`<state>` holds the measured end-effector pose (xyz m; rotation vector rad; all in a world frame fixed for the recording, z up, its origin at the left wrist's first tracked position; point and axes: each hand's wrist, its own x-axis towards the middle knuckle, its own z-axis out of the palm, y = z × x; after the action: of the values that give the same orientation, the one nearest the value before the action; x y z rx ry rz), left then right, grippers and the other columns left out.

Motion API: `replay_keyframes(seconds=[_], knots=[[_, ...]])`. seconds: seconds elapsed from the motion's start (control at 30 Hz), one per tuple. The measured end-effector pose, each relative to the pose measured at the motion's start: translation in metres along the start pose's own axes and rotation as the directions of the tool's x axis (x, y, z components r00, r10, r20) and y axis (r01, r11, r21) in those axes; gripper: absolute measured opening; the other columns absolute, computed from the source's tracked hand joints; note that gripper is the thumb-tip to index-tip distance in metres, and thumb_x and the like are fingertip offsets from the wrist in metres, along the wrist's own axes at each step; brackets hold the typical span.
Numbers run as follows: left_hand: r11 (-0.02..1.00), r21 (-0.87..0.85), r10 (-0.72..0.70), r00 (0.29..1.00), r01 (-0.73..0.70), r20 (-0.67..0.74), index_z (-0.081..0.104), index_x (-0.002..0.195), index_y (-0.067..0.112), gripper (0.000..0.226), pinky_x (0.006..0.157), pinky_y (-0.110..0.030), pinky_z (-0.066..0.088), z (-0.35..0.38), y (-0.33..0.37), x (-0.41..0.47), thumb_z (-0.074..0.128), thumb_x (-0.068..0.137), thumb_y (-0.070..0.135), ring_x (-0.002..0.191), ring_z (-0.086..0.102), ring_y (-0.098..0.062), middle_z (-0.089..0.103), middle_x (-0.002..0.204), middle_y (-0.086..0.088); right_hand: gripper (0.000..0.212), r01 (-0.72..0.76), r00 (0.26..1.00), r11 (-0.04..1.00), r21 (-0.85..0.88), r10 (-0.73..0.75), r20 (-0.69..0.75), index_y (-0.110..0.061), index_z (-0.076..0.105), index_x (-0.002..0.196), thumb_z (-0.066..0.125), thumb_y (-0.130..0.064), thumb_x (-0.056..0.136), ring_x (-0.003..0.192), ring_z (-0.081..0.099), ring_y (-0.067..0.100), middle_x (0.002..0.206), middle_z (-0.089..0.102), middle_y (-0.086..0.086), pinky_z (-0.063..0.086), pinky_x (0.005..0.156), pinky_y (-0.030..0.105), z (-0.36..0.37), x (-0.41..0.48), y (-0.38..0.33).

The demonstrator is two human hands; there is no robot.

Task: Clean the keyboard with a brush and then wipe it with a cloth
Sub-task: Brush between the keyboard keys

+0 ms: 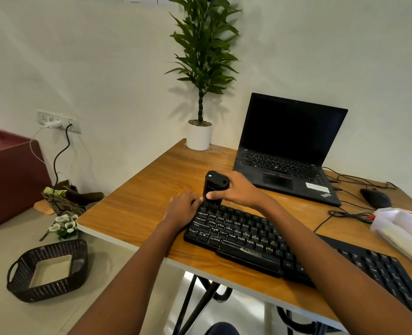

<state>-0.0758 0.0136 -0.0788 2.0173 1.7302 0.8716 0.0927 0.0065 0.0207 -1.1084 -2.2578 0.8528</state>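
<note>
Zebronics keyboard [248,240] on bench [139,201], 6 o'clock of laptop [291,131]. Your right hand [238,189] grips the brush [214,187] upright at its 10 o'clock corner; left hand [183,206] presses flat-fingered, holding nothing. Sweep row-wise, lightly.

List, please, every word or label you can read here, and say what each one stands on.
"ZEBRONICS": front of the keyboard.
"Ctrl", "Alt" and single letters: its keys; the other legends are too small.
"ThinkPad", only partly clear: near corner of the laptop.
White sticker on the laptop: too blurred to read.
</note>
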Motion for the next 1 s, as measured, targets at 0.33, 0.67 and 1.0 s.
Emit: replay_keyframes(seconds=[0.33, 0.67, 1.0], knots=[[0.999, -0.032, -0.018, 1.0, 0.018, 0.0, 0.059, 0.07, 0.02, 0.031, 0.086, -0.041, 0.039, -0.001, 0.0, -0.001, 0.045, 0.097, 0.026, 0.093, 0.054, -0.027, 0.058, 0.089, -0.003, 0.017, -0.008, 0.999, 0.999, 0.034, 0.01, -0.048, -0.014, 0.054, 0.078, 0.071, -0.018, 0.079, 0.057, 0.05, 0.009, 0.07, 0.055, -0.001, 0.04, 0.053, 0.019, 0.005, 0.001, -0.001], [0.998, -0.066, 0.002, 1.0, -0.003, -0.02, 0.06, 0.073, 0.016, 0.029, 0.084, -0.04, 0.042, -0.001, 0.0, -0.001, 0.046, 0.097, 0.023, 0.088, 0.054, -0.022, 0.061, 0.093, -0.006, 0.023, -0.073, 0.997, 0.997, 0.036, 0.073, -0.003, -0.002, 0.057, 0.088, 0.071, -0.016, 0.077, 0.062, 0.053, 0.017, 0.075, 0.057, 0.007, 0.042, 0.054, 0.025, 0.008, 0.002, -0.004], [0.998, -0.065, -0.001, 1.0, 0.0, -0.016, 0.067, 0.085, 0.007, 0.029, 0.087, -0.042, 0.044, -0.003, 0.001, -0.001, 0.047, 0.096, 0.025, 0.086, 0.057, -0.021, 0.065, 0.09, -0.005, 0.016, -0.181, 0.978, 0.984, 0.005, 0.179, 0.105, -0.006, 0.057, 0.081, 0.071, -0.011, 0.074, 0.051, 0.049, 0.016, 0.069, 0.056, 0.008, 0.037, 0.043, 0.02, 0.0, 0.006, -0.012]])
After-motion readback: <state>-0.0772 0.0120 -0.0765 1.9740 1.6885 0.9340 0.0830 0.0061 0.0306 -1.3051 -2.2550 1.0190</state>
